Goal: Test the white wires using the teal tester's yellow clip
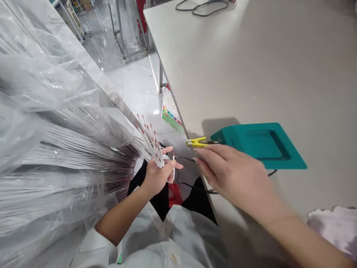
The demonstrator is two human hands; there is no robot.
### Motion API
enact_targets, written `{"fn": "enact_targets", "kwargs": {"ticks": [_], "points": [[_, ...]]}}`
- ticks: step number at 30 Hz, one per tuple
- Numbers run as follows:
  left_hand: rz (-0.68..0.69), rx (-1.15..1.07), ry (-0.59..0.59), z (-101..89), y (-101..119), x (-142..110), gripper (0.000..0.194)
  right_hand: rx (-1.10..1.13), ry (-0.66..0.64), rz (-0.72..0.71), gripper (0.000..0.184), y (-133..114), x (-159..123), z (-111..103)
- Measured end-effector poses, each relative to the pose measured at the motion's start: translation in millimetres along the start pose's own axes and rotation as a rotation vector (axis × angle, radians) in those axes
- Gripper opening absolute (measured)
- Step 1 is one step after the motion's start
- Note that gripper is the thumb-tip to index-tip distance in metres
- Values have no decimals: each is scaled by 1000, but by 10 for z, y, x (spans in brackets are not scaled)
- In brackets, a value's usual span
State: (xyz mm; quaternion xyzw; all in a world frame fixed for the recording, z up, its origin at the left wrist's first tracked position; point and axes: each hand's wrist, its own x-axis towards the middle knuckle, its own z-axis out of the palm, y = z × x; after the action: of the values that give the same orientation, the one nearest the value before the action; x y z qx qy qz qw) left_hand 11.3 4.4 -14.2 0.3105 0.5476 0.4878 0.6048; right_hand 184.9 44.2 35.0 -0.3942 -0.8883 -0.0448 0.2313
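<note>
My left hand [157, 178] is closed around a bundle of thin white wires [156, 149] with red tips pointing up and away. One wire [174, 163] stands apart from the bundle, beside my left thumb and fingers. Over the table edge, my right hand [231, 171] has its fingers bent together; anything between them is hidden. Just above its fingertips is a yellow clip [196, 142] with a metal part, at the near end of a teal plastic holder [291, 149]. Whether the fingers touch the clip, I cannot tell.
Long bundles of white wires [83, 149] under clear plastic fill the left side. The light table [251, 74] bears a black cable [209, 8] at its far end and a pale cloth [334, 227] at right. Below are a printed bag [173, 117] and a red stool [175, 195].
</note>
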Motion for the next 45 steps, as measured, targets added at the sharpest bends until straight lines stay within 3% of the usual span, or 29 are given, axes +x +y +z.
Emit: {"fn": "enact_targets", "kwargs": {"ticks": [2,4,7,15,36,41,45], "points": [[-6,16,-42,10,51,41,47,-135,-66,-32,24,127,58,-65],[-9,34,-78,34,91,87,46,-252,-215,-77,25,251,129,-101],[3,42,-106,86,129,164,45,-271,-404,-125,20,389,239,-110],[3,-25,-110,211,171,304,55,-104,-553,-56,4,539,471,-47],[-37,112,-109,245,139,352,51,-203,-472,-173,4,538,425,1],[-43,100,-76,252,133,331,49,-198,-398,-222,33,584,333,105],[-41,106,-86,224,142,321,48,-200,-402,-242,38,589,309,149]]}}
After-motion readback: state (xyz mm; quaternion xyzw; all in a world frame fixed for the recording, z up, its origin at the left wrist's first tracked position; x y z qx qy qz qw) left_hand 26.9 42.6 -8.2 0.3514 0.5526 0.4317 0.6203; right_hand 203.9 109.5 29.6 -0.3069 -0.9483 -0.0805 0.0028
